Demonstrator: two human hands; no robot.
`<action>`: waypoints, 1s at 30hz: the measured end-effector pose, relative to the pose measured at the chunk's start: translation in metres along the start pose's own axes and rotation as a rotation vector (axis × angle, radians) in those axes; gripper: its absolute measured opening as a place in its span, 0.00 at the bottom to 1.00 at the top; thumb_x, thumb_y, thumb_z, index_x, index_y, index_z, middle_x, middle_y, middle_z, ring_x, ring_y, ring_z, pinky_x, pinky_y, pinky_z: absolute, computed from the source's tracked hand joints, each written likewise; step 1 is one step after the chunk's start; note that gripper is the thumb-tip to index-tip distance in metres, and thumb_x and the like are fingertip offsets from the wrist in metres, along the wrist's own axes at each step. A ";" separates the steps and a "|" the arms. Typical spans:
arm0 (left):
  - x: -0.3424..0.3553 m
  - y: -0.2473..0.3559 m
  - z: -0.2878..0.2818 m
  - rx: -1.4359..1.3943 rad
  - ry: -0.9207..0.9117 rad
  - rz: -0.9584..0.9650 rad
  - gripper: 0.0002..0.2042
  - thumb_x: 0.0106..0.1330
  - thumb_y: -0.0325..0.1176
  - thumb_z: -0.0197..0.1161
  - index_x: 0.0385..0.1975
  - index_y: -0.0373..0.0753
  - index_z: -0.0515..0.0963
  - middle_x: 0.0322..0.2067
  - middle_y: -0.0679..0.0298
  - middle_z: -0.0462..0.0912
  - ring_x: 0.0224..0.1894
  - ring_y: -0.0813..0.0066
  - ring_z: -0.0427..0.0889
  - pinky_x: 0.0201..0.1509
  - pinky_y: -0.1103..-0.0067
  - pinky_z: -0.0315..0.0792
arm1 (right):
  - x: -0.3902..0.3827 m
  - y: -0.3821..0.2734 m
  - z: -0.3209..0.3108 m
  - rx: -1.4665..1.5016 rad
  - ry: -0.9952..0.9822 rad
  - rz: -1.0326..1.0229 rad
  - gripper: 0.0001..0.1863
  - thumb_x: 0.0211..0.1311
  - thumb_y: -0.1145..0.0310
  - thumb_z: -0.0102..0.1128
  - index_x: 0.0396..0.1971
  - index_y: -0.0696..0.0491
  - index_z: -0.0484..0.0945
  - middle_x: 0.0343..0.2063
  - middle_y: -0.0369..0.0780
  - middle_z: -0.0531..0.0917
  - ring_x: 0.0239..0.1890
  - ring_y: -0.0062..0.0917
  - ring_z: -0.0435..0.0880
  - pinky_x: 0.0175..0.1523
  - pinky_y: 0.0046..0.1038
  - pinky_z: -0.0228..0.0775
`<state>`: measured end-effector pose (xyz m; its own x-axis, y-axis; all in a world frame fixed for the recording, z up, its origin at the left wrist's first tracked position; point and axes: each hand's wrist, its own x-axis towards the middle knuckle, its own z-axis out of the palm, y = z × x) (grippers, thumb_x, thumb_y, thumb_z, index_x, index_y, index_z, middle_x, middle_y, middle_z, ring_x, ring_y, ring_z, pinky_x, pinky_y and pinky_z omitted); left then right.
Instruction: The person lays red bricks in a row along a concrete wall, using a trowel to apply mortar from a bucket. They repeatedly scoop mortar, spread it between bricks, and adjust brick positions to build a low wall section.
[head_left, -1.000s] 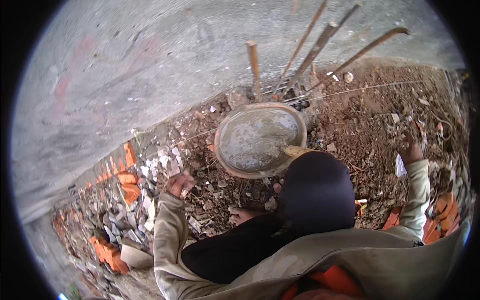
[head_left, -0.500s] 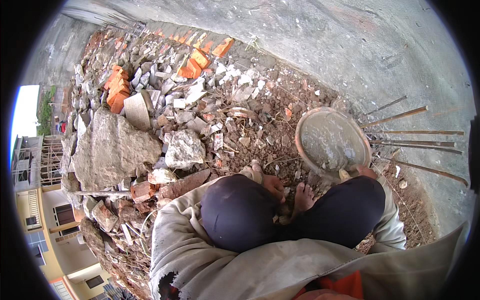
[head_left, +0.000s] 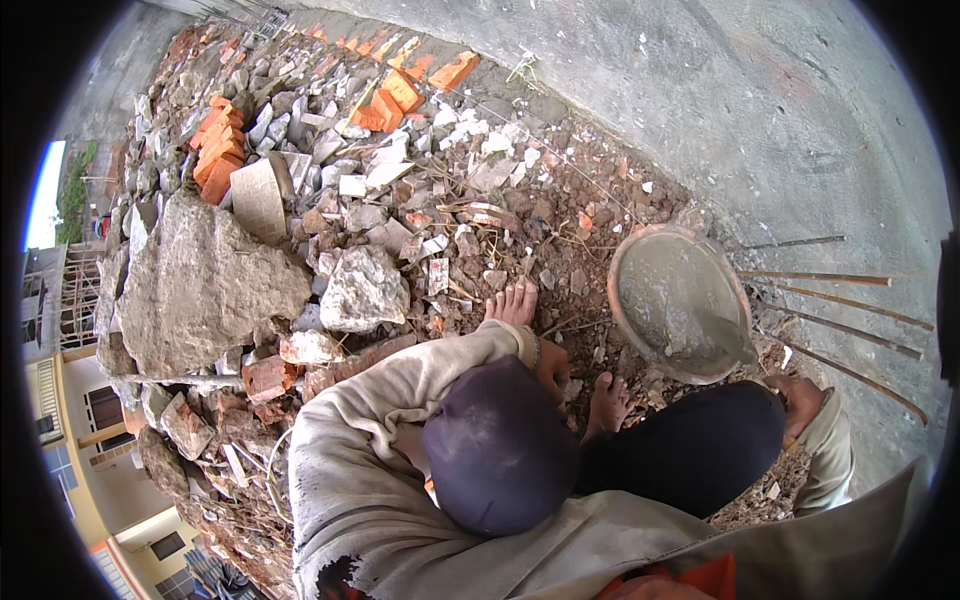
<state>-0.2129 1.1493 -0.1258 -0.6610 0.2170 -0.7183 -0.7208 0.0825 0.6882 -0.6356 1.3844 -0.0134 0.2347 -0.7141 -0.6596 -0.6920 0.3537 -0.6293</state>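
Observation:
To the right, a round basin [head_left: 613, 285] holds wet grey mortar [head_left: 668, 275]. A mortar-coated trowel [head_left: 728, 338] slants over its near right rim, its blade at the mortar. My right hand [head_left: 799, 402] is beside my right knee, fingers curled, in line with the trowel and apparently closed on its handle; the grip itself is partly hidden. My left hand [head_left: 552, 370] hangs low between my knees, close to the soil, its fingers loosely bent downward with nothing visible in them. My left knee hides part of that forearm.
Rubble with a large boulder [head_left: 205, 290] and a pale rock [head_left: 364, 290] spreads to the left. Stacked orange bricks [head_left: 218, 150] and loose bricks [head_left: 385, 108] lie farther off. Rusty rods [head_left: 850, 330] stick out by the grey wall [head_left: 800, 120]. A thin string [head_left: 590, 180] runs along the wall's foot.
My right hand has drawn back from the basin's rim to beside my right knee. The trowel now shows over the rim. My left foot has come into view.

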 end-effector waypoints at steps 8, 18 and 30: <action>0.040 -0.023 -0.122 0.154 0.454 -0.091 0.13 0.55 0.46 0.66 0.29 0.44 0.85 0.24 0.62 0.84 0.31 0.68 0.82 0.42 0.75 0.75 | -0.022 -0.075 0.040 0.164 0.386 0.222 0.28 0.46 0.68 0.62 0.50 0.60 0.72 0.37 0.48 0.81 0.38 0.34 0.82 0.45 0.29 0.71; 0.189 -0.199 -0.361 -0.976 1.403 0.240 0.27 0.59 0.26 0.54 0.62 0.44 0.62 0.24 0.57 0.82 0.18 0.71 0.80 0.18 0.77 0.72 | 0.004 -0.194 -0.020 -0.118 0.491 0.579 0.29 0.46 0.74 0.55 0.54 0.62 0.68 0.40 0.49 0.80 0.40 0.33 0.81 0.47 0.27 0.69; 0.118 -0.159 -0.338 -0.029 1.212 -0.613 0.21 0.59 0.49 0.57 0.44 0.40 0.79 0.44 0.51 0.81 0.48 0.56 0.81 0.51 0.68 0.74 | 0.004 -0.192 -0.070 0.254 0.478 0.387 0.33 0.38 0.80 0.53 0.54 0.66 0.66 0.41 0.43 0.78 0.43 0.24 0.76 0.49 0.23 0.66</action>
<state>-0.2467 0.8327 -0.3544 0.0090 -0.8330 -0.5532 -0.9569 -0.1677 0.2370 -0.5500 1.2713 0.1339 -0.3677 -0.6753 -0.6393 -0.4696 0.7282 -0.4991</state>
